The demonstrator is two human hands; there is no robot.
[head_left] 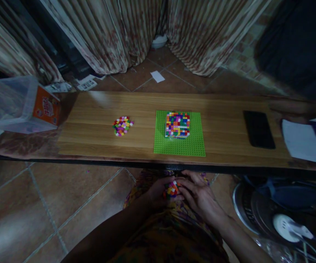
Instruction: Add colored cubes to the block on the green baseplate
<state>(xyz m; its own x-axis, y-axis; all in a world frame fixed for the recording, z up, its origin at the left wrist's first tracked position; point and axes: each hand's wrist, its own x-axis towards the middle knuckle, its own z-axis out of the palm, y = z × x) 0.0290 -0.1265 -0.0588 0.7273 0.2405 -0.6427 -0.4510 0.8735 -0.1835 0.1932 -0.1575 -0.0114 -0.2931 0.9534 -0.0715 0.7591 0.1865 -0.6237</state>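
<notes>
Below the table's front edge, my left hand (pixel 158 191) is cupped around a handful of small coloured toy bricks (pixel 172 189). My right hand (pixel 202 193) reaches in from the other side, its fingers bent and their tips at those bricks; whether a brick is between them is too small to tell. On the table lies a green baseplate (pixel 180 147) bearing a square, multicoloured brick build (pixel 177 125). A loose pile of coloured bricks (pixel 123 126) lies to its left.
The wooden tabletop (pixel 97 109) also holds a black phone or tablet (pixel 259 129) at the right. Beside it are white papers (pixel 303 140). A clear plastic bin (pixel 21 106) with an orange label stands at the left end. A white power strip (pixel 286 228) sits low at the right.
</notes>
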